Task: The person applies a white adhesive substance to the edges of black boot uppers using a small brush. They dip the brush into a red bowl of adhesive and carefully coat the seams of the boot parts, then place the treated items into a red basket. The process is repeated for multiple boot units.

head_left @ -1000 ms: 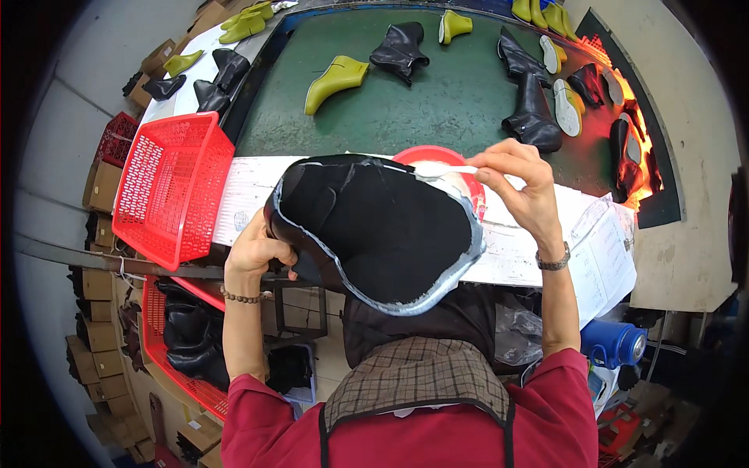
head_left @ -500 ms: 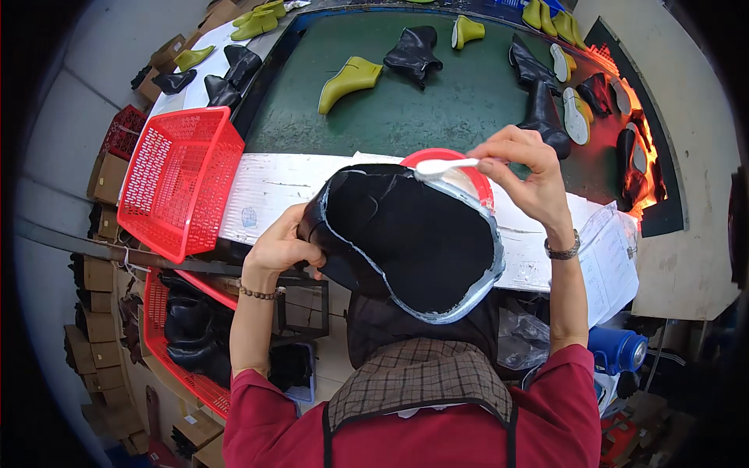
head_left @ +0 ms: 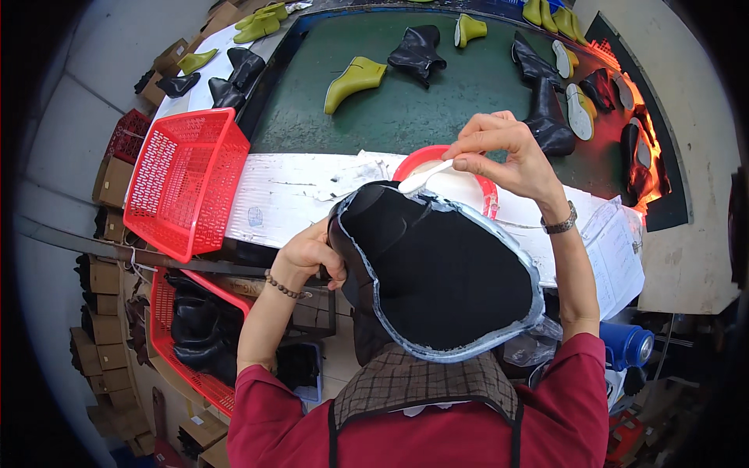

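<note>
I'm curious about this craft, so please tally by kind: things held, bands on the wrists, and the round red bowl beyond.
Black footwear piece with pale-edged opening, in the left hand: 1
Slim white brush, in the right hand: 1
Brown beaded band and grey linked band on the wrists: 2
Round red bowl: 1
Total: 5

No words or numbers can be made out with certainty. The white sheets (head_left: 612, 261) at the right end of the white surface (head_left: 285, 204) carry lines of writing, too small to read. A small faint printed mark (head_left: 255, 216) stands on that surface, just beside the red basket (head_left: 187, 175). A pale label (head_left: 197, 420) on a cardboard box (head_left: 209, 431) at lower left is illegible.
</note>
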Action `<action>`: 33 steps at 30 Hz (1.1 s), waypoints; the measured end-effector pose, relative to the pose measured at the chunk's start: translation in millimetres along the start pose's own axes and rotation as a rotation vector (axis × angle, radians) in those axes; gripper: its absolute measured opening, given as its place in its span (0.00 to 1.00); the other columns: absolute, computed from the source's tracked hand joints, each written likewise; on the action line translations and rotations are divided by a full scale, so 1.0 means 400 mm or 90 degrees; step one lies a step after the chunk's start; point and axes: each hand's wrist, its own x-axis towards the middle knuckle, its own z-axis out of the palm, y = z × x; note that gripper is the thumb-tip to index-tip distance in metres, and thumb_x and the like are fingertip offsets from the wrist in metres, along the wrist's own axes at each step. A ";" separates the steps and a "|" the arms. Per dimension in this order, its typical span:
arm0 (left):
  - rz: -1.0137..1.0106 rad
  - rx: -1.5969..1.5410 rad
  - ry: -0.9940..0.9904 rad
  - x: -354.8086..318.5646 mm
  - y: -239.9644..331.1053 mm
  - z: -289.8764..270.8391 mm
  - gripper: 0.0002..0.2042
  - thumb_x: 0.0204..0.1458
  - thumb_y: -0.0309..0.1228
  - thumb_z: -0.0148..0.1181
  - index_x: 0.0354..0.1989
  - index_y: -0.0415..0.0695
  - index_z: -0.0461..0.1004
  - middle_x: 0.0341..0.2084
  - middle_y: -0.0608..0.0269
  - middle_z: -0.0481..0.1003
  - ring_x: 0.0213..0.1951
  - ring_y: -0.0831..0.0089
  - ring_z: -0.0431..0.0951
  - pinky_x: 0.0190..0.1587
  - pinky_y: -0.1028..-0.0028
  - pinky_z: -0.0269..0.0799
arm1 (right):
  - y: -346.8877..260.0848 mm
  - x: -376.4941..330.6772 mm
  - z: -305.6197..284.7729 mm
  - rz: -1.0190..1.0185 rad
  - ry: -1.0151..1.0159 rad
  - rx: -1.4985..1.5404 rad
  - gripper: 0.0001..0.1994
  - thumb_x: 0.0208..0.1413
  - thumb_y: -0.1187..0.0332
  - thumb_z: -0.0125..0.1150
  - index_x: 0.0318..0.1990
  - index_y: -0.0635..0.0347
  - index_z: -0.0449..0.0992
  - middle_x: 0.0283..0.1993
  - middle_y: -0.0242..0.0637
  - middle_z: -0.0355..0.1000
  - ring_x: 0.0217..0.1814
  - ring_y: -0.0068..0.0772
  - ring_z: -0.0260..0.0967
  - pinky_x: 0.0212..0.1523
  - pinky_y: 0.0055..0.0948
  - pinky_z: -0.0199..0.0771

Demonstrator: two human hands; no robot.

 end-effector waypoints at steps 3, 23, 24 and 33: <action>0.034 -0.071 -0.034 0.009 -0.054 -0.035 0.35 0.23 0.11 0.56 0.52 0.24 0.73 0.21 0.40 0.77 0.13 0.58 0.76 0.12 0.63 0.71 | 0.007 0.023 -0.003 -0.043 -0.007 0.004 0.06 0.53 0.63 0.74 0.37 0.50 0.88 0.33 0.26 0.77 0.38 0.23 0.70 0.52 0.30 0.58; -0.041 -0.261 0.019 0.035 -0.147 -0.024 0.26 0.22 0.11 0.55 0.40 0.20 0.74 0.24 0.35 0.77 0.09 0.57 0.70 0.08 0.65 0.64 | -0.006 0.119 0.060 -0.214 -0.031 -0.061 0.06 0.54 0.61 0.73 0.37 0.46 0.87 0.35 0.22 0.75 0.39 0.22 0.69 0.56 0.31 0.55; -0.030 -0.252 0.025 0.037 -0.132 -0.012 0.24 0.24 0.12 0.56 0.39 0.20 0.74 0.24 0.35 0.77 0.09 0.56 0.71 0.09 0.64 0.67 | -0.003 0.119 0.063 -0.201 -0.022 -0.045 0.06 0.54 0.61 0.73 0.37 0.46 0.87 0.35 0.22 0.75 0.39 0.23 0.69 0.56 0.32 0.55; 0.135 -0.103 0.188 0.066 0.035 -0.040 0.21 0.32 0.14 0.55 0.42 0.26 0.74 0.28 0.45 0.78 0.21 0.55 0.79 0.21 0.62 0.78 | 0.243 -0.179 0.040 0.335 0.334 0.172 0.13 0.71 0.63 0.56 0.47 0.65 0.79 0.28 0.24 0.68 0.20 0.10 0.57 0.20 0.17 0.55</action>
